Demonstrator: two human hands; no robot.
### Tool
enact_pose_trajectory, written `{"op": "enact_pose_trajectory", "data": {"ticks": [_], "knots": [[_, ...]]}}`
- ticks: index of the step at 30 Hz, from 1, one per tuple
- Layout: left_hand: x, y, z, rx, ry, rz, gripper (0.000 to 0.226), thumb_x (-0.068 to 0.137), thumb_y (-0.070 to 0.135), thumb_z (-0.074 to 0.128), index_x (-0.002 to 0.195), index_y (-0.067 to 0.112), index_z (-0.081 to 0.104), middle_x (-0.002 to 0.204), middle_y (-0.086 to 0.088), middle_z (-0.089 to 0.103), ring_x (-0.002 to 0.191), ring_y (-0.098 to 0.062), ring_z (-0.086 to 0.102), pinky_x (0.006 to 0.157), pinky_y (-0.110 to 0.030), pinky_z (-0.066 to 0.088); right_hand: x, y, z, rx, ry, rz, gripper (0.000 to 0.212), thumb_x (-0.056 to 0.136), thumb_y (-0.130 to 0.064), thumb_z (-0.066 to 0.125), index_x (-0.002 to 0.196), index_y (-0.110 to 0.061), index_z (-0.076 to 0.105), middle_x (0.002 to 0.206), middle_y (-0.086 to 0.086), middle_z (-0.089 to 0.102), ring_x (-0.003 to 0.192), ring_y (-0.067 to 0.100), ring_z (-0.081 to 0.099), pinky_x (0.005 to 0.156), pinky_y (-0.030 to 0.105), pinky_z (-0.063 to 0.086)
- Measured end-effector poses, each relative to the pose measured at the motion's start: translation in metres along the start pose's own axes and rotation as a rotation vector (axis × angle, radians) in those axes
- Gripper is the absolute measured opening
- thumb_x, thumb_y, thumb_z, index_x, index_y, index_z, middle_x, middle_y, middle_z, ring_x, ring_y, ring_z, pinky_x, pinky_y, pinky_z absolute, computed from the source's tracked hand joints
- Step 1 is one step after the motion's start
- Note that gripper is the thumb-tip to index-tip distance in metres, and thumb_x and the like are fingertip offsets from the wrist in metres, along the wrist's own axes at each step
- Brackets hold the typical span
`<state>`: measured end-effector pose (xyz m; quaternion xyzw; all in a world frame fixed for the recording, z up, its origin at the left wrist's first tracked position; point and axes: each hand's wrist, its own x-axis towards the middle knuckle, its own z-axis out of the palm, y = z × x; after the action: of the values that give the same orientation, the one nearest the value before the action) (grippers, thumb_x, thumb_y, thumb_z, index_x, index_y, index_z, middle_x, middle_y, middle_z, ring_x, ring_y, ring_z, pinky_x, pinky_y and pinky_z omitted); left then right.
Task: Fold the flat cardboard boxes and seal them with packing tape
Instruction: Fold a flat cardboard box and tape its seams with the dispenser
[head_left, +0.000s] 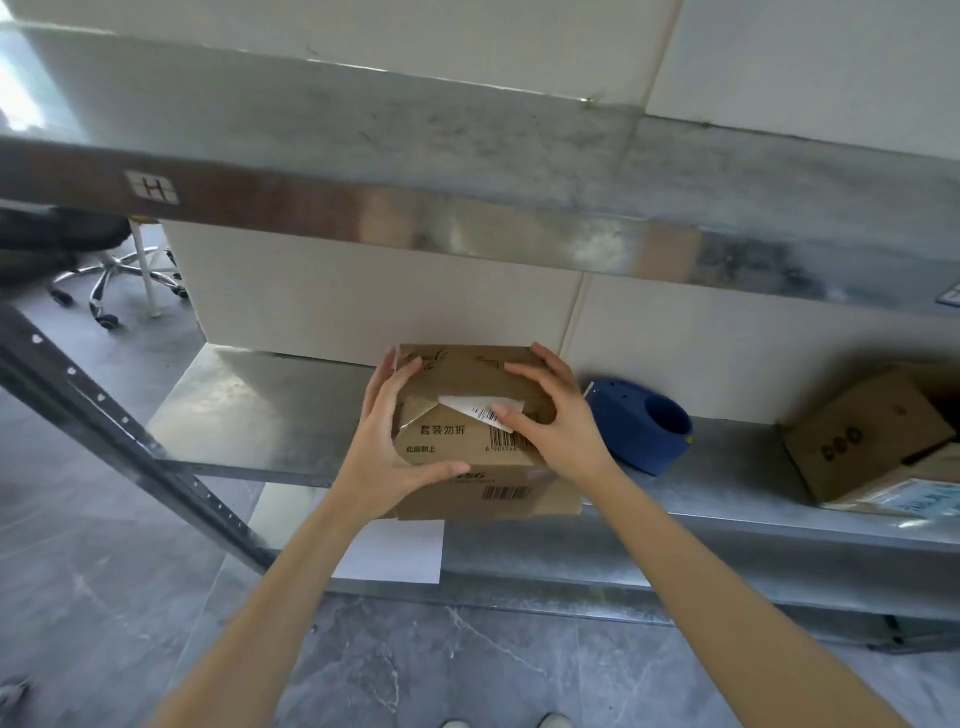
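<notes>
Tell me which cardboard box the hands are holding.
The middle box with the white barcode label, gripped by the left hand and right hand; the other box sits untouched at far right.
</notes>
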<state>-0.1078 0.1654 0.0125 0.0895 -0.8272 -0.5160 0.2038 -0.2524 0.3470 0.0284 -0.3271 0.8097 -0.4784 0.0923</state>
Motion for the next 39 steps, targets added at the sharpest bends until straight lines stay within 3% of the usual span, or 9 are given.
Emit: {"op": "enact_pose_trajectory", "data": {"ticks": [5, 11, 14, 17, 20, 25, 29, 35, 39], "knots": [[-0.017, -0.004, -0.001, -0.022, 0.034, 0.013, 0.103, 0.064, 0.025, 0.092, 0.15, 0.029, 0.034, 0.16, 0.015, 0.017, 0.147, -0.001, 0.023, 0.113, -0.026, 0.038, 0.001, -0.006, -0.006, -0.07, 0.01, -0.002, 0.032, 0.086, -0.036, 0.075, 0.116, -0.029, 0.066, 0.15, -0.013, 0.036, 0.135, -0.004, 0.031, 0.095, -0.006, 0.02], [-0.022, -0.005, 0.001, -0.041, 0.107, 0.01, 0.091, 0.065, 0.014, 0.092, 0.143, 0.022, 0.043, 0.149, 0.003, 0.029, 0.137, 0.003, 0.033, 0.099, -0.008, 0.042, -0.019, -0.006, -0.016, 0.046, -0.038, 0.004, 0.042, 0.085, -0.05, 0.069, 0.122, -0.031, 0.064, 0.151, -0.017, 0.035, 0.14, -0.006, 0.028, 0.116, 0.033, 0.033], [-0.023, -0.01, 0.002, -0.101, 0.141, -0.025, 0.095, 0.066, 0.012, 0.091, 0.142, 0.032, 0.037, 0.147, 0.007, 0.034, 0.136, -0.003, 0.039, 0.099, -0.015, 0.046, -0.041, 0.006, -0.02, 0.036, -0.066, 0.003, 0.065, 0.076, -0.065, 0.07, 0.134, -0.039, 0.052, 0.155, -0.017, 0.027, 0.143, -0.003, 0.025, 0.116, 0.039, 0.035], [-0.033, -0.019, 0.006, -0.149, 0.139, -0.072, 0.098, 0.069, 0.009, 0.09, 0.144, 0.031, 0.031, 0.146, 0.018, 0.039, 0.136, -0.005, 0.042, 0.099, -0.017, 0.048, -0.062, 0.022, -0.018, 0.033, -0.097, 0.009, 0.076, 0.081, -0.045, 0.076, 0.146, -0.045, 0.035, 0.155, -0.015, 0.026, 0.143, 0.006, 0.03, 0.113, 0.045, 0.04], [-0.045, -0.028, 0.011, -0.18, 0.159, -0.127, 0.095, 0.07, 0.002, 0.087, 0.141, 0.033, 0.031, 0.136, 0.028, 0.044, 0.128, 0.003, 0.047, 0.094, -0.016, 0.05, -0.072, 0.027, -0.01, 0.053, -0.092, 0.026, 0.082, 0.089, -0.024, 0.073, 0.151, -0.045, 0.024, 0.153, -0.016, 0.032, 0.139, 0.007, 0.038, 0.11, 0.041, 0.043], [-0.059, -0.045, 0.016, -0.19, 0.16, -0.281, 0.068, 0.078, -0.001, 0.081, 0.115, 0.039, 0.04, 0.124, 0.016, 0.054, 0.115, 0.007, 0.055, 0.081, -0.015, 0.055, -0.083, 0.038, -0.001, 0.076, -0.062, 0.13, 0.087, 0.091, -0.017, 0.071, 0.152, -0.043, 0.014, 0.14, -0.032, 0.046, 0.129, -0.002, 0.048, 0.106, 0.022, 0.043], [-0.065, -0.051, 0.02, -0.114, 0.128, -0.326, 0.064, 0.078, 0.008, 0.083, 0.11, 0.042, 0.04, 0.116, 0.017, 0.059, 0.108, 0.0, 0.061, 0.083, -0.021, 0.057, -0.087, 0.05, 0.006, 0.041, -0.062, 0.21, 0.083, 0.091, -0.02, 0.071, 0.152, -0.034, 0.017, 0.131, -0.025, 0.055, 0.121, -0.003, 0.055, 0.105, 0.036, 0.048], [-0.068, -0.039, 0.013, -0.116, 0.138, -0.232, 0.073, 0.075, 0.016, 0.087, 0.117, 0.056, 0.041, 0.126, 0.015, 0.058, 0.116, -0.005, 0.059, 0.093, -0.017, 0.049, -0.083, 0.029, 0.014, 0.06, 0.105, 0.179, 0.065, 0.092, -0.019, 0.069, 0.132, -0.044, 0.024, 0.125, -0.014, 0.059, 0.116, 0.0, 0.058, 0.102, 0.031, 0.05], [-0.07, -0.025, -0.002, -0.096, 0.154, -0.16, 0.079, 0.074, 0.015, 0.086, 0.133, 0.045, 0.042, 0.131, 0.01, 0.051, 0.115, -0.003, 0.058, 0.097, -0.016, 0.047, -0.078, 0.018, 0.01, 0.07, 0.167, 0.104, 0.052, 0.091, -0.022, 0.069, 0.125, -0.036, 0.033, 0.123, -0.012, 0.062, 0.112, 0.007, 0.062, 0.094, 0.042, 0.054]]}}
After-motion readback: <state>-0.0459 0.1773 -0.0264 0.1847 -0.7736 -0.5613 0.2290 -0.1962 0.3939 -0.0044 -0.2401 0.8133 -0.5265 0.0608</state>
